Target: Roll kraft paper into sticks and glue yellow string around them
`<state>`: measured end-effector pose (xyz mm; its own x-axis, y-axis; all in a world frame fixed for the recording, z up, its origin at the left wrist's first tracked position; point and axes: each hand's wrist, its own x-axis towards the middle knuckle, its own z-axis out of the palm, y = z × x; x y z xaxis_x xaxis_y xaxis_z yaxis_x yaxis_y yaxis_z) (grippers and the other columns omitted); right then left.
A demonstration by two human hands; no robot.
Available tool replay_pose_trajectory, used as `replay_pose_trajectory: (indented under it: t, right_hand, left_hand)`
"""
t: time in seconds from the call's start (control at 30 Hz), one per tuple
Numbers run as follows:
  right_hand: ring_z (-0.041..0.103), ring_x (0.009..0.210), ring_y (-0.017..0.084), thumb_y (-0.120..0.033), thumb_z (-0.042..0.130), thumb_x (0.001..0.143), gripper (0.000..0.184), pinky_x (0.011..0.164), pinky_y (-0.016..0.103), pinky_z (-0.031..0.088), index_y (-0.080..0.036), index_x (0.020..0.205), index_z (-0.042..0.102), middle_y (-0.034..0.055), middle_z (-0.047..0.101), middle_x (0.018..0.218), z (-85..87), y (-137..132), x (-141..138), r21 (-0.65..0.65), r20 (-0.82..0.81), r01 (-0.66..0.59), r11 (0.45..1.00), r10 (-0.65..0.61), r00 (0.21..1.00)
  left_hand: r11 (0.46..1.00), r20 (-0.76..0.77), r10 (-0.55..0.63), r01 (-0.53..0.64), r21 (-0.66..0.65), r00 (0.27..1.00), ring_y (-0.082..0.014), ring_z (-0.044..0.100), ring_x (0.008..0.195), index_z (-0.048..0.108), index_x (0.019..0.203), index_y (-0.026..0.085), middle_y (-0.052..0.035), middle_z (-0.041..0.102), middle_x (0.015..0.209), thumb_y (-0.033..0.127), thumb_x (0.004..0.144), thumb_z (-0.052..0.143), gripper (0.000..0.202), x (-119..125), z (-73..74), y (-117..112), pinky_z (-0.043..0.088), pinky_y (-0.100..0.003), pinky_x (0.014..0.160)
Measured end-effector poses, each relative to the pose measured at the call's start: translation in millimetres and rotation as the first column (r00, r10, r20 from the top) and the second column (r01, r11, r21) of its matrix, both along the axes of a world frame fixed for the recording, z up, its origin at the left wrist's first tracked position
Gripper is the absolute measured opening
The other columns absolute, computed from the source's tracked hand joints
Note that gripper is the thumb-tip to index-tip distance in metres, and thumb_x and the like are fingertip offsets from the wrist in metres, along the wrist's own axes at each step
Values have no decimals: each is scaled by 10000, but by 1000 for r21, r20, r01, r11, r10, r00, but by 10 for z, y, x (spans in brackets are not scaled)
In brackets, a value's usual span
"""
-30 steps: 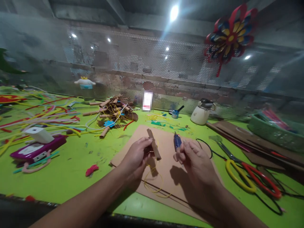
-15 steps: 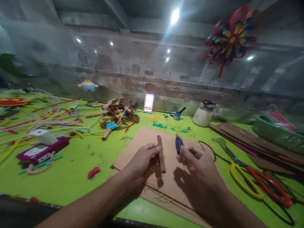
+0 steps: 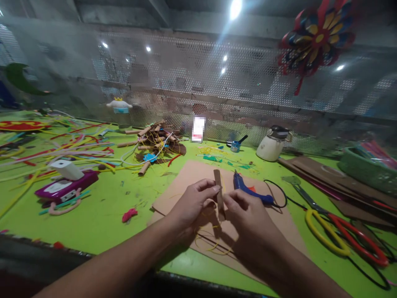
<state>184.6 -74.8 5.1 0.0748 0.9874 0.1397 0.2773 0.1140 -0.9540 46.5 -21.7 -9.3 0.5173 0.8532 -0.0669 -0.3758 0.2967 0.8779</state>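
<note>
My left hand [image 3: 192, 203] pinches a short brown cardboard stick [image 3: 219, 191], held nearly upright over a tan cardboard sheet [image 3: 192, 174]. My right hand [image 3: 248, 215] has its fingertips closed on the same stick from the right side. Thin yellow wire [image 3: 211, 236] hangs from the stick and loops on the sheet below my hands. A blue glue gun [image 3: 248, 188] lies on the sheet just behind my right hand, with its black cord [image 3: 277, 194] curling to the right.
A green table [image 3: 93, 215] holds a pile of brown rolled sticks [image 3: 155, 142], coloured pipe cleaners [image 3: 56, 153], a purple case with a white block [image 3: 66, 182], a white kettle [image 3: 273, 145], yellow and red scissors [image 3: 341, 231], cardboard strips and a green basket [image 3: 366, 174]. A perforated screen stands behind.
My right hand has let go of the blue glue gun, which now lies on the sheet, and moved left to take hold of the stick. The stick has turned more upright.
</note>
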Motion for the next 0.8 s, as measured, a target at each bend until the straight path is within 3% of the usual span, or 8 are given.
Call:
replay_pose_trajectory:
  t: [0.13, 0.33, 0.53, 0.67, 0.8]
  right_hand:
    - [400, 560, 113, -408, 584, 747, 306, 506, 244, 327, -165, 576, 510, -9, 482, 584, -131, 6, -67, -22, 107, -41, 999, 43, 993]
    - [418, 564, 101, -413, 529, 799, 297, 502, 224, 342, -150, 662, 522, -12, 486, 626, -353, 19, -91, -26, -128, -115, 993, 111, 986]
    - [437, 551, 105, -394, 534, 801, 299, 496, 227, 339, -154, 624, 515, -13, 490, 587, -326, 5, -67, -1, 55, -99, 995, 99, 994]
    - [446, 539, 102, -410, 500, 824, 315, 484, 225, 350, -156, 637, 508, -13, 489, 586, -278, -24, -114, 8, 98, -128, 992, 126, 987]
    - [447, 560, 111, -363, 463, 847, 301, 491, 232, 346, -160, 639, 537, 3, 507, 601, -187, -68, -145, 78, 176, -159, 984, 144, 974]
  left_hand:
    - [999, 2, -3, 3, -34, 1000, -90, 512, 557, 554, 769, 158, 1, 548, 658, 261, 704, 640, 150, 20, 52, -66, 405, -206, 548]
    - [998, -13, -25, 24, -57, 1000, -93, 509, 553, 530, 734, 151, -2, 535, 656, 213, 694, 619, 116, 24, 63, -83, 408, -217, 561]
    - [997, -15, -45, 44, -70, 999, -92, 502, 576, 558, 911, 183, -14, 545, 748, 328, 734, 621, 238, 3, 5, -66, 383, -211, 533]
    - [997, 1, 44, -44, -62, 999, -79, 498, 609, 585, 795, 138, -21, 546, 754, 334, 724, 649, 218, -24, 19, 0, 376, -196, 566]
    - [992, 45, 45, -39, -122, 998, -90, 495, 610, 619, 778, 136, -23, 558, 742, 310, 704, 668, 196, -40, 7, 53, 379, -211, 567]
